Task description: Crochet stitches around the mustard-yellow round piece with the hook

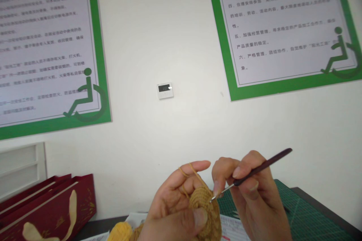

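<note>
A round piece of tan crochet work is pinched between the thumb and fingers of my left hand. Tan yarn loops around the raised index finger of that hand and runs down to the piece. My right hand grips a crochet hook by its dark handle, pen-like. The hook's thin metal tip touches the upper edge of the crochet piece. Part of the piece is hidden behind my left thumb.
Yellow yarn lies at the lower left of my hands, beside printed papers. A green cutting mat covers the right of the dark table. Red gift bags stand at left. Green-framed posters and a thermostat are on the wall.
</note>
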`<action>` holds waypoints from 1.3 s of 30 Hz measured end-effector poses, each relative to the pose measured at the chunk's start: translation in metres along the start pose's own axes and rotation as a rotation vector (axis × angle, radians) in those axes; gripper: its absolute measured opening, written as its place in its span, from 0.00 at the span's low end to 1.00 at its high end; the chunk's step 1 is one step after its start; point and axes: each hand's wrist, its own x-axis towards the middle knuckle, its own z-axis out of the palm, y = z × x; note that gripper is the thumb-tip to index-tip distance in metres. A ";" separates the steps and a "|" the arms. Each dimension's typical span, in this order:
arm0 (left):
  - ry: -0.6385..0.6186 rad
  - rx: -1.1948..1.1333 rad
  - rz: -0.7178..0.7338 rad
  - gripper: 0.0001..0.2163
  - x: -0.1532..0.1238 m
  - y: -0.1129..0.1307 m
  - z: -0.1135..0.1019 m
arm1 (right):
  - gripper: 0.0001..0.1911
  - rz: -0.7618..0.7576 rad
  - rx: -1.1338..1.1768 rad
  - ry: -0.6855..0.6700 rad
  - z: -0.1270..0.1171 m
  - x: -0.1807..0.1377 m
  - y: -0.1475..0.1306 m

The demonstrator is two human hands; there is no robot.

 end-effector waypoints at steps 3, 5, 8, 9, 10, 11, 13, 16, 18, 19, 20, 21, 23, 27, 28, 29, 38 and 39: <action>-0.012 -0.012 0.004 0.28 0.001 -0.001 -0.001 | 0.06 -0.003 -0.022 0.002 0.001 -0.001 -0.001; -0.009 -0.018 0.000 0.28 0.002 -0.001 -0.001 | 0.06 -0.022 -0.034 0.003 0.001 -0.002 -0.001; -0.007 -0.015 -0.002 0.28 0.002 -0.001 -0.001 | 0.06 -0.028 -0.039 0.015 0.002 -0.001 0.000; -0.009 -0.014 -0.003 0.28 0.002 -0.001 -0.001 | 0.06 -0.030 -0.041 0.015 0.002 -0.001 0.000; -0.010 -0.013 -0.002 0.28 0.002 -0.001 -0.001 | 0.06 -0.031 -0.045 0.016 0.002 -0.001 0.000; -0.008 -0.015 -0.001 0.28 0.002 -0.001 0.000 | 0.06 -0.033 -0.049 0.017 0.003 -0.001 0.000; -0.006 -0.022 0.005 0.27 0.001 0.000 0.000 | 0.06 -0.038 -0.057 0.021 0.003 -0.001 0.000; -0.012 -0.029 0.012 0.27 0.001 0.000 0.001 | 0.06 -0.046 -0.055 0.026 0.004 -0.003 0.000; -0.010 -0.039 0.007 0.28 0.001 0.000 0.002 | 0.06 -0.044 -0.045 0.031 0.007 -0.004 0.001; -0.002 -0.047 0.003 0.28 0.001 0.001 0.002 | 0.06 -0.042 -0.038 0.041 0.008 -0.004 0.002; 0.009 -0.056 0.003 0.28 0.000 0.001 0.003 | 0.06 -0.040 -0.032 0.056 0.010 -0.004 0.003; 0.015 -0.058 0.000 0.28 0.000 0.001 0.003 | 0.06 -0.041 -0.030 0.072 0.011 -0.004 0.005; 0.010 -0.053 0.009 0.27 0.000 0.001 0.003 | 0.05 -0.063 -0.050 0.090 0.013 -0.003 0.008; 0.016 -0.064 0.023 0.29 -0.002 0.000 0.003 | 0.04 -0.182 -0.237 0.019 0.009 -0.004 0.014; 0.029 -0.068 0.031 0.30 -0.002 0.001 0.003 | 0.06 -0.224 -0.307 0.000 0.006 -0.005 0.016; 0.041 -0.069 0.041 0.30 -0.002 0.001 0.003 | 0.08 -0.269 -0.372 -0.012 0.004 -0.007 0.017; -0.028 -0.088 0.118 0.29 0.000 0.001 0.004 | 0.10 -0.238 -0.346 0.009 0.004 -0.012 0.020; -0.037 -0.088 0.129 0.29 0.001 0.000 0.004 | 0.08 -0.214 -0.286 0.041 0.008 -0.011 0.021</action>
